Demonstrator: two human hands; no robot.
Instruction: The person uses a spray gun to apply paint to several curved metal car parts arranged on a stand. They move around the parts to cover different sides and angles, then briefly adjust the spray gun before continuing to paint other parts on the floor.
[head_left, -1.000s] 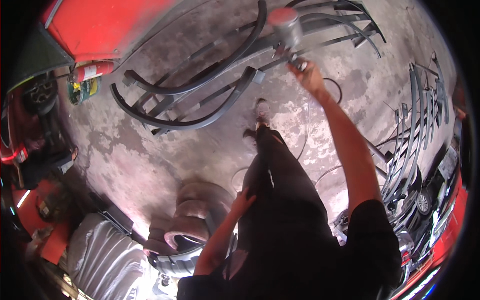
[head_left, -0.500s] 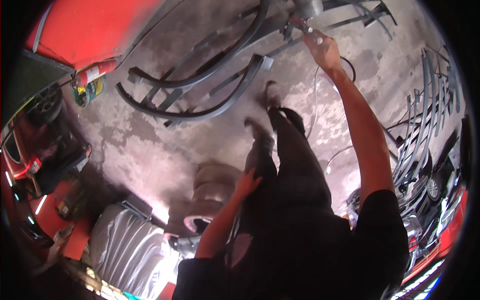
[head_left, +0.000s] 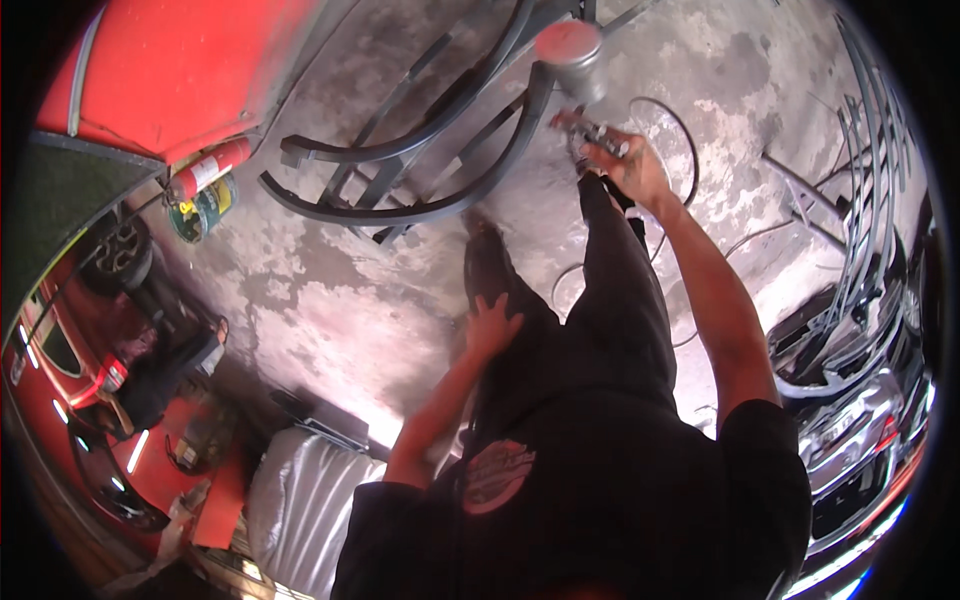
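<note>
One gravity-feed spray gun (head_left: pixel 588 128) (red-topped cup (head_left: pixel 570 62) uppermost) was clasped in the right hand (head_left: pixel 637 172) above the concrete floor (head_left: pixel 330 330); the left hand (head_left: pixel 490 326), well apart, lay spread on black trousers (head_left: pixel 620 320).

Workshop, garage type, for vehicle or metal work. Stained bare concrete floor (head_left: pixel 330 340), curved dark metal frames (head_left: pixel 430 212) lying on it, long curved bars (head_left: pixel 868 180) at right. Spray gun (head_left: pixel 578 80) with metal cup in the person's right hand (head_left: pixel 634 172), dark hose (head_left: pixel 692 150) looped nearby. Red extinguisher (head_left: pixel 212 170) against a green can (head_left: pixel 210 218), vehicle wheel (head_left: pixel 120 252) at left, what look like piled car parts (head_left: pixel 855 425) lower right.
</note>
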